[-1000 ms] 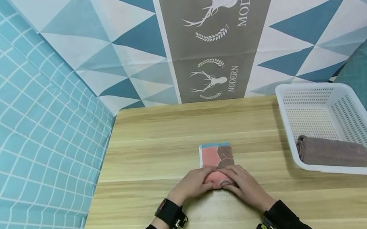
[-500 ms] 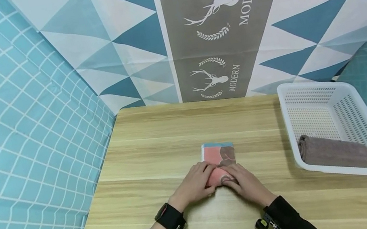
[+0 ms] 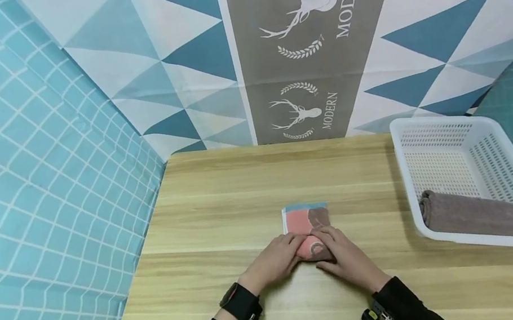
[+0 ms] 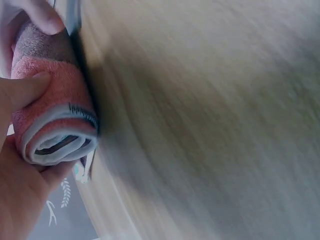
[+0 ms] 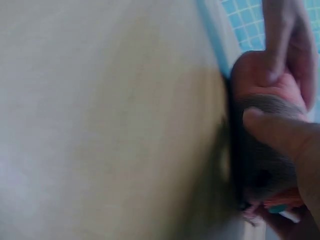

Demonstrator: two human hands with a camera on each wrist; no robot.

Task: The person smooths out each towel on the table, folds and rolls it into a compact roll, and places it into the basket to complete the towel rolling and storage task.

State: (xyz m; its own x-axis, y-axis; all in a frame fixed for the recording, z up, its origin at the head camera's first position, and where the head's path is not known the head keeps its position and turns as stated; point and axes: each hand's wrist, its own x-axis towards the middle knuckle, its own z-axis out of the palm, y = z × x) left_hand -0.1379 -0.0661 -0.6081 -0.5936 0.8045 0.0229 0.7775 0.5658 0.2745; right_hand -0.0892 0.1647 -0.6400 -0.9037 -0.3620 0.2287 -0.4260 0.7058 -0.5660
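A pink and brown towel (image 3: 300,221) with a blue edge lies on the wooden table, its near end rolled up and its far part flat. My left hand (image 3: 273,260) grips the left end of the roll. On the right end, my right hand (image 3: 348,258) holds it the same way, fingers over the top and thumb on the near side. In the left wrist view, the roll's end (image 4: 60,142) shows spiral layers with a white edge. The right wrist view shows the brown part of the roll (image 5: 265,150) under my right thumb.
To the right stands a white perforated plastic basket (image 3: 487,242), with a rolled grey-brown towel (image 3: 472,213) inside along its near side. The wooden table (image 3: 220,189) meets a patterned wall covering at the back and a blue grid-patterned one (image 3: 35,193) at the left.
The roll has turned between my hands, and more brown shows on its near side. My left thumb has shifted out of sight behind the hand in the head view. The basket stays put.
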